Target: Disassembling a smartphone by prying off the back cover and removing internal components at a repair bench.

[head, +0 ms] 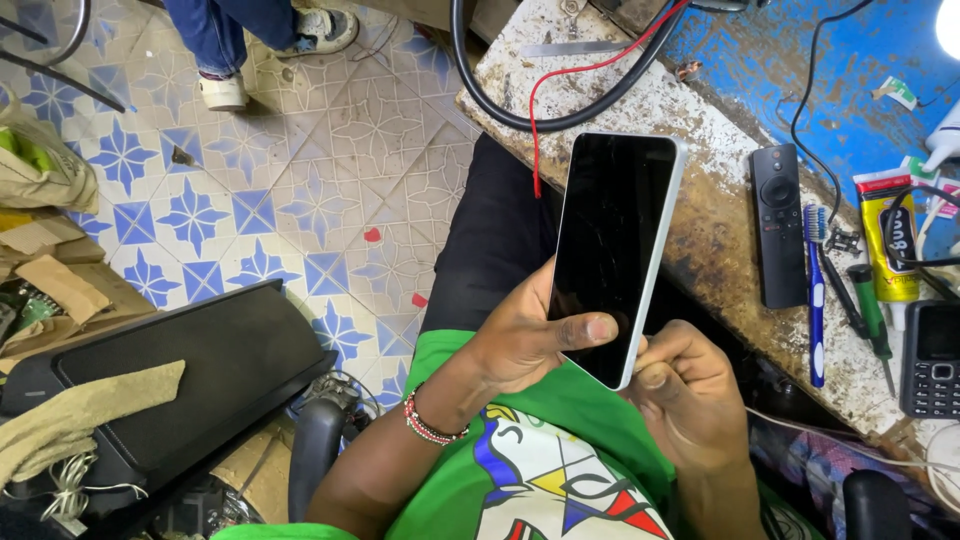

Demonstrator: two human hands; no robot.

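The phone (612, 255) stands between both hands, over the lap, just off the workbench (700, 200) edge. The left hand (520, 335) is at its left side, the right hand (690, 385) at its lower right corner. On the workbench, right of the phone, lie a remote (779, 225), then a toothbrush (816, 290), a screwdriver (872, 315) and a keypad phone (932, 358) at the right edge.
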